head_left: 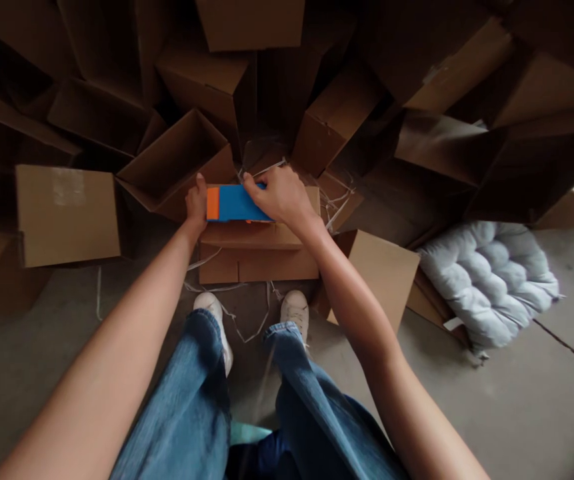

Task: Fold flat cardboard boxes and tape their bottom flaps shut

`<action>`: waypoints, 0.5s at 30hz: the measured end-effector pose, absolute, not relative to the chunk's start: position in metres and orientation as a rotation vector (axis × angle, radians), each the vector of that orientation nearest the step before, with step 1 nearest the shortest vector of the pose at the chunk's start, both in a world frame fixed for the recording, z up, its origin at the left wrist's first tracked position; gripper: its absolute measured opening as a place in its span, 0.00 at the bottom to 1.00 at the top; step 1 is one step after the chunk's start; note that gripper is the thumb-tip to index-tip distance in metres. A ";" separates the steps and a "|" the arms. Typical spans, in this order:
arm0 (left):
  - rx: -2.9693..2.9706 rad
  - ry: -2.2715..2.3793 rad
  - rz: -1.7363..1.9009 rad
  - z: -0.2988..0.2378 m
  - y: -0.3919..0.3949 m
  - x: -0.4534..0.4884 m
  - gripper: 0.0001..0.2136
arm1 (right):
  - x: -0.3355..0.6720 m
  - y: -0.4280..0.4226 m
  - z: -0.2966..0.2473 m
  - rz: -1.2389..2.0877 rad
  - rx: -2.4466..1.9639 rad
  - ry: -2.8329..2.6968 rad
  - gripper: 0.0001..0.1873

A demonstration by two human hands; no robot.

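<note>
A small blue box with an orange end (pixel 231 203) lies on top of a closed cardboard box (pixel 257 257) in front of my feet. My left hand (pixel 197 203) grips the orange end, fingers curled round it. My right hand (pixel 279 195) covers the blue end, fingers closed over its far edge. Both arms reach straight out over my knees in blue jeans.
A heap of open and closed cardboard boxes (pixel 167 160) fills the whole far side. One closed box (pixel 67 213) stands at the left, another (pixel 381 273) beside my right shoe. A pale quilted cushion (pixel 491 273) lies on the grey floor at right. Loose plastic straps (pixel 237 313) lie near my shoes.
</note>
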State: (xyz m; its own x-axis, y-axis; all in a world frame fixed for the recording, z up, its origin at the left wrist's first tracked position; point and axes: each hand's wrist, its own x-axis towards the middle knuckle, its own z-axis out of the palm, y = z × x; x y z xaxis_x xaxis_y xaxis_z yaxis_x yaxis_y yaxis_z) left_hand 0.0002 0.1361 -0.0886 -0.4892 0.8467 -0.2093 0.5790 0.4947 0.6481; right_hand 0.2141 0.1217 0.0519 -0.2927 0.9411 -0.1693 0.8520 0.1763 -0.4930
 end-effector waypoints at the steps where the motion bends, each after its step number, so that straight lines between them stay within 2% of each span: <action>1: 1.139 2.246 0.672 -0.086 0.136 0.002 0.30 | 0.215 0.122 0.052 0.764 -1.752 -2.271 0.28; 8: 1.083 2.290 0.612 -0.069 0.134 0.015 0.29 | 0.217 0.120 0.052 0.745 -1.767 -2.270 0.26; 15: 1.153 2.341 0.600 -0.073 0.135 0.013 0.30 | 0.217 0.119 0.052 0.723 -1.776 -2.270 0.24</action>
